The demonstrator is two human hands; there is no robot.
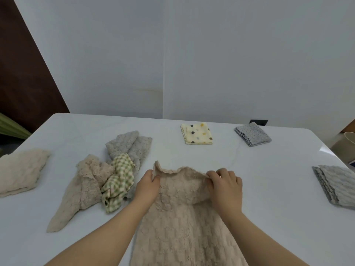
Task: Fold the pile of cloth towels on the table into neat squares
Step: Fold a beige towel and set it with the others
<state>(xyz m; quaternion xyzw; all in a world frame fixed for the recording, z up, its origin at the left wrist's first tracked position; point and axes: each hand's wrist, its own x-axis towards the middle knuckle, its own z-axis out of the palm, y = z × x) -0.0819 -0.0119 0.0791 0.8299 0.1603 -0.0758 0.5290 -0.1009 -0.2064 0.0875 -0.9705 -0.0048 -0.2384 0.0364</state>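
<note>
Beige fluffy towel [182,217] pinched at its 2 far corners by my left hand [148,186] and right hand [225,186]; uneven pull probably skews the fold.

This is a plain indoor room, most likely in a home, though nothing settles it. A glossy white worktop [269,160] with rounded far corners stands against a bare pale wall [211,54], with a dark socket plate [259,122] low behind the far edge. A dark brown panel [23,73], perhaps a door, rises past the far left corner. Household linen lies about: a fleecy beige towel [182,217], a green gingham cloth [119,181] and a folded spotted yellow towel [196,133].
</note>
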